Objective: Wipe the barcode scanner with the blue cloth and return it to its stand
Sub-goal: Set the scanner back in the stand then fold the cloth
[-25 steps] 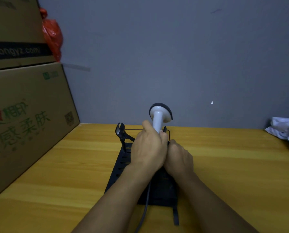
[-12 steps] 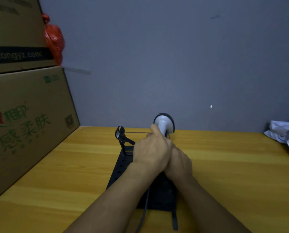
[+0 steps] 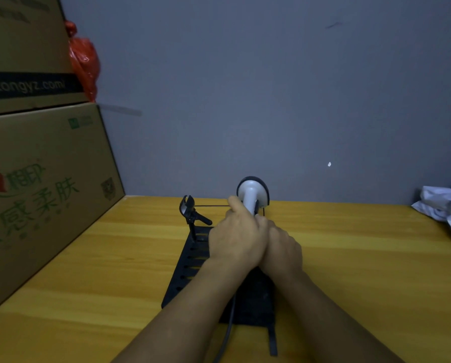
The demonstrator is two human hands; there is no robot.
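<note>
Just behind the black stand base (image 3: 193,260), the barcode scanner (image 3: 252,193) stands upright with the left hand (image 3: 236,241) curled closed around its handle and the right hand (image 3: 283,251) pressed alongside, its grasp hidden; misaligned seating could tip it.

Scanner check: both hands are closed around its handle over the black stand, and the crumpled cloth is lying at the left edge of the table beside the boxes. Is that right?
Not quite. In the head view the cloth lies at the right edge of the table, far from the boxes on the left. The rest holds: the left hand and right hand are closed around the scanner handle over the black stand.
</note>
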